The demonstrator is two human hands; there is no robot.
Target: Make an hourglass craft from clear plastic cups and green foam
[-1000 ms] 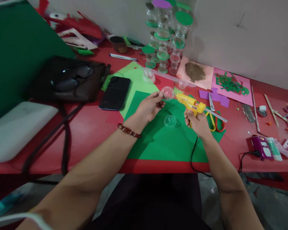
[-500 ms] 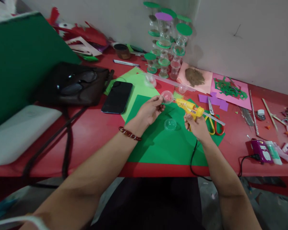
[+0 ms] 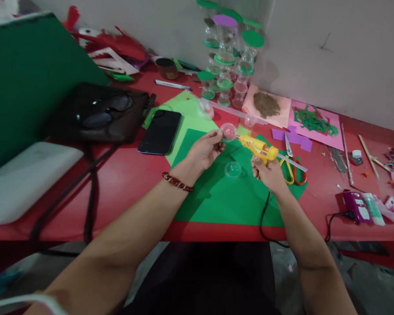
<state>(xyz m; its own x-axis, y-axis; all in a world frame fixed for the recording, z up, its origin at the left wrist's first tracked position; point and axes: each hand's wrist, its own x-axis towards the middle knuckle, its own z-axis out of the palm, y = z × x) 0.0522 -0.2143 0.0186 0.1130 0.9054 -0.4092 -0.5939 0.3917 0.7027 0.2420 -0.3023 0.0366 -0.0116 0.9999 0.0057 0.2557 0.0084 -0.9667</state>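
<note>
The left hand [image 3: 206, 151] pinches a clear plastic cup [image 3: 229, 131] above the green sheet [image 3: 230, 201], while the right hand [image 3: 265, 171] grips a yellow glue gun [image 3: 256, 146], its nozzle at the cup's rim, perhaps touching, though blur hides the contact.

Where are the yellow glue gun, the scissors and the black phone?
Glue gun [image 3: 256, 146]: head view, on its yellow body.
Scissors [image 3: 289, 148]: head view, on the blades.
Phone [image 3: 160, 132]: head view, on its dark screen.

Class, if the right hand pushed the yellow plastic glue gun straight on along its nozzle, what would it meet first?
Probably the clear, round plastic cup in the left hand; the nozzle seems at its rim, contact unclear.
</note>
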